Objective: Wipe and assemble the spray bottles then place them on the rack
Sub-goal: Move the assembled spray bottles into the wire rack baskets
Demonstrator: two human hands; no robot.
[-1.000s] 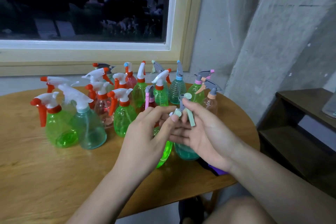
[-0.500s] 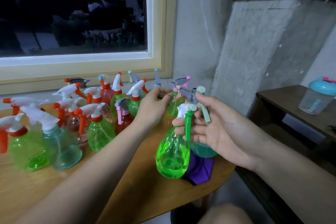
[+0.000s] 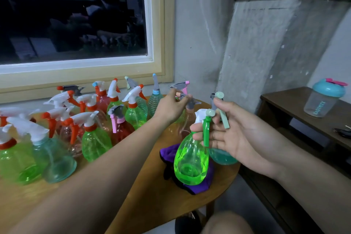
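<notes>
Here's what I read: green bottle [image 3: 190, 161], centre, glossy see-through plastic; its sprayer [image 3: 201, 115] matt white plastic. Cloth [image 3: 168, 155] under it soft, matt. Table [image 3: 152, 195] smooth wood, slight sheen. Wall [image 3: 266, 53], upper right, rough bare concrete. Rack [image 3: 281, 100] dark matt wood. Shaker [image 3: 319, 106] frosted plastic.

Illumination was dim and artificial, falling from above. The black glass window pane [image 3: 72, 15] carried faint reflections of the room. The bright green translucent plastic spray bottle [image 3: 190, 161] glowed strongly, with small highlights on its body. Shadows on the round wooden table [image 3: 152, 201] were soft. The pale green and clear spray bottles at the left edge [image 3: 24, 150] were smeared by blur. Wide-angle distortion bowed the cream window frame [image 3: 81, 76] and tilted the grey concrete wall [image 3: 256, 53]. The dark wooden shelf unit [image 3: 284, 104] lay in gloom.
</notes>
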